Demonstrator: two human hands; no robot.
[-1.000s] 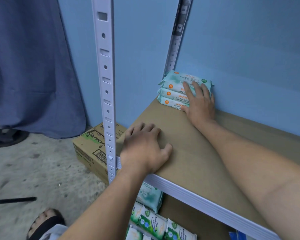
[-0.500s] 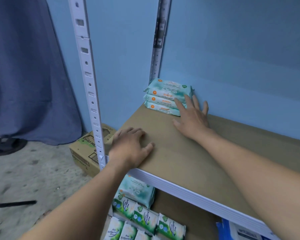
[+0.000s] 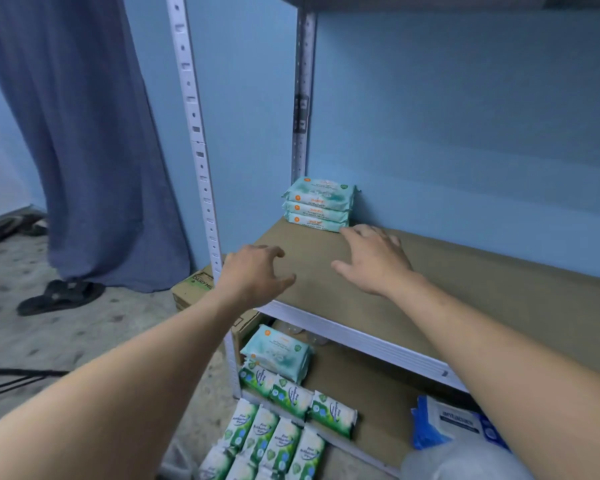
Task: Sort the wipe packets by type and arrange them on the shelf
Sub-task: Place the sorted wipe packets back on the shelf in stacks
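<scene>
A stack of three pale teal wipe packets (image 3: 318, 205) stands in the back left corner of the brown shelf board (image 3: 465, 289). My right hand (image 3: 374, 259) hovers over the board just in front of the stack, fingers spread, holding nothing. My left hand (image 3: 253, 275) is lifted at the board's front left corner, fingers curled apart, empty. Below, on the lower shelf, lie another teal packet (image 3: 278, 351), several green-and-white packets (image 3: 284, 417) and a blue packet (image 3: 454, 424).
White slotted shelf posts stand at the front left (image 3: 201, 168) and back left (image 3: 302, 98). A cardboard box (image 3: 194, 289) sits on the floor beside the shelf. A blue curtain (image 3: 84, 133) and black sandals (image 3: 59, 297) are to the left. Blue wall behind.
My right hand has come off the teal stack and drawn back toward me. My left hand has lifted from the shelf corner. The view has pulled back, showing more of the lower shelf.
</scene>
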